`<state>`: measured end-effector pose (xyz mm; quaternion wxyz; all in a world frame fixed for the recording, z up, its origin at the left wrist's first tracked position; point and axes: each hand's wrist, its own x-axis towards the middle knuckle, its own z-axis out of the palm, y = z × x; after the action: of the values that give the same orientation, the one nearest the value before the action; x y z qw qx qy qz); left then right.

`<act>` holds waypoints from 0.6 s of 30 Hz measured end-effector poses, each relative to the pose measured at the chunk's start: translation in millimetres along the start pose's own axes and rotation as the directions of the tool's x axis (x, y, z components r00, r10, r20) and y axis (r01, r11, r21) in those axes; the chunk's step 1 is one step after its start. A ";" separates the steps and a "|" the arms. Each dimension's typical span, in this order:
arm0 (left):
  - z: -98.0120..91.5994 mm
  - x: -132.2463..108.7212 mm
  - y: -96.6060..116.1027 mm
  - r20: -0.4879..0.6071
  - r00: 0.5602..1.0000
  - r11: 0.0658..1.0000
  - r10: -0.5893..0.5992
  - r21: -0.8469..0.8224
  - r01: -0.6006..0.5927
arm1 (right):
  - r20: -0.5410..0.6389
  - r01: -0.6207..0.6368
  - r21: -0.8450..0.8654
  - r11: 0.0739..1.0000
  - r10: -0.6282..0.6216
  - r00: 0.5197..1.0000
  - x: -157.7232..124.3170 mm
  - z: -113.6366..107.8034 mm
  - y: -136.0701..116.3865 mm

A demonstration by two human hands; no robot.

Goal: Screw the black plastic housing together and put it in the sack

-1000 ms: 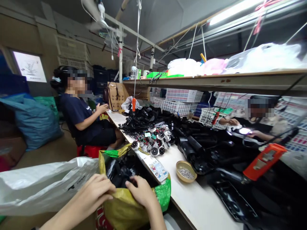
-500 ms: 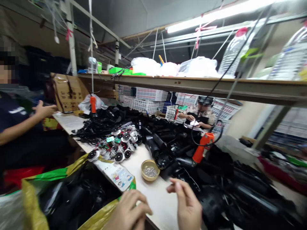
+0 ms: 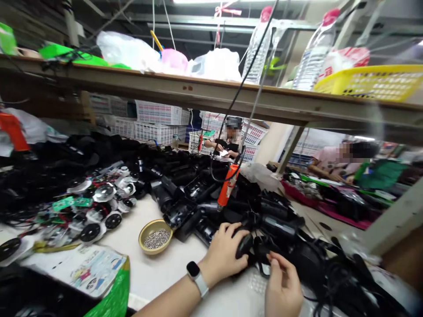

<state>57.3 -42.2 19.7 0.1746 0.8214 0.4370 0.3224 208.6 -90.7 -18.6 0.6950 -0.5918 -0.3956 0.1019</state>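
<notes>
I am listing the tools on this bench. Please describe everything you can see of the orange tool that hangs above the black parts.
The orange tool looks like a slim plastic power screwdriver. It hangs tilted, tip downward, on a black cable that runs up past the shelf. Its lower end is dark and narrow and hovers just over the pile of black parts. Neither hand touches it; the left hand grips a black part below it.

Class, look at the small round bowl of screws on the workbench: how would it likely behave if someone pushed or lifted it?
The bowl looks shallow and wide, so it would probably slide rather than tip. Its loose screws would likely shift or spill if jolted.
</notes>
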 end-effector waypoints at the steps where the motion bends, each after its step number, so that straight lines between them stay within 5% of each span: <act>1: -1.0 -2.5 -0.7 -0.001 1.000 1.000 -0.022 -0.005 0.022 | -0.046 -0.014 0.003 1.000 0.014 0.999 -0.4 -1.0 -0.3; 7: 3.6 -12.1 2.0 0.015 0.991 0.990 -0.136 0.025 0.136 | -0.131 -0.025 0.031 0.999 0.029 0.991 3.0 -5.6 -17.6; 10: 7.6 -11.8 2.4 0.014 0.986 0.986 -0.164 0.039 0.163 | -0.136 0.079 -0.137 0.987 -0.098 0.986 28.1 -16.4 -30.1; 13: 9.6 -10.8 0.8 0.006 0.986 0.985 -0.165 0.051 0.165 | -0.132 0.098 -0.590 0.801 -0.215 0.968 67.8 -38.2 -31.4; 16: 11.7 -9.9 -0.4 -0.025 0.986 0.984 -0.168 0.064 0.169 | -0.159 -0.076 -0.835 0.544 -0.107 0.982 99.3 -61.5 -18.1; 18: 13.8 -9.9 -0.9 -0.051 0.984 0.982 -0.172 0.072 0.176 | -0.127 -0.114 -0.875 0.471 0.004 0.992 109.2 -72.6 -7.0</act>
<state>62.0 -50.0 5.3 0.1606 0.7787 0.5229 0.3073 327.8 -80.0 35.5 0.3087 -0.8823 -0.3332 -0.1236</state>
